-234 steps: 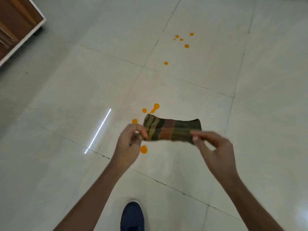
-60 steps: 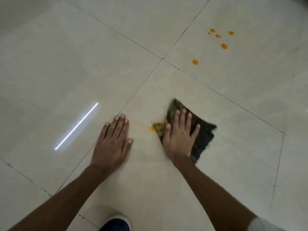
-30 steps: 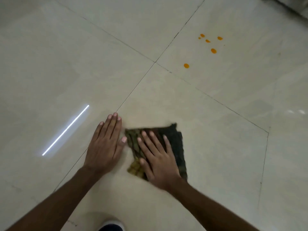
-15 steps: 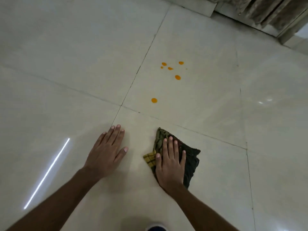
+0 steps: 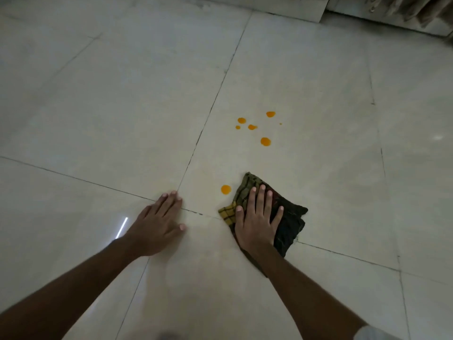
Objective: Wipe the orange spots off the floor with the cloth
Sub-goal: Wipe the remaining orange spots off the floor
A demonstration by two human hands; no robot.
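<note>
A dark checked cloth [image 5: 291, 219] with a yellow corner lies folded on the pale tiled floor [image 5: 122, 106]. My right hand [image 5: 256, 222] presses flat on top of it, fingers spread. One round orange spot [image 5: 225, 189] sits just left of the cloth's far edge, a small gap from it. Farther away lies a cluster of several orange spots [image 5: 265, 141]. My left hand [image 5: 157, 223] rests flat on the bare floor to the left, holding nothing.
Dark grout lines cross under both hands. A white baseboard and furniture base [image 5: 282, 6] run along the far edge, with curtain fabric [image 5: 404, 8] at the top right. A bright streak of reflected light [image 5: 121, 227] lies beside my left wrist.
My right hand slid the cloth forward over the grout line, up beside the nearest orange spot. My left hand also moved forward. The near spots from earlier are gone.
</note>
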